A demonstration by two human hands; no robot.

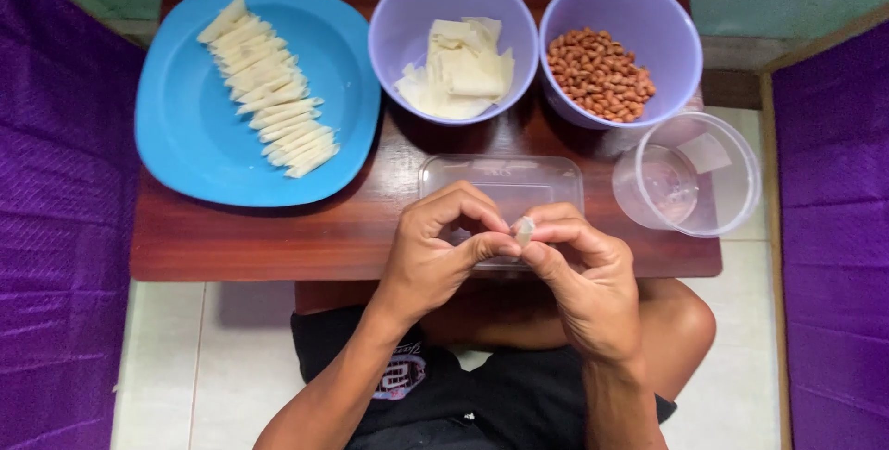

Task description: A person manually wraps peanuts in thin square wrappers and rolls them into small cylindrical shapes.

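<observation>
Pinching a small wrapper piece over the clear tray

The little pale wrapper piece (524, 231) sits between my fingertips, just above the near edge of the clear tray (501, 181); my left hand (435, 251) and right hand (583, 279) are pressed together around it, both pinching. Behind the tray stand a purple bowl of wrapper sheets (454, 43) and a purple bowl of peanuts (619, 47); a blue plate of rolled pieces (255, 93) lies to the tray's left, a clear cup (687, 174) to its right, all on the counter (278, 237). Squeezing too hard could tear the thin piece, I reckon, or a loose pinch could let it unroll.
</observation>
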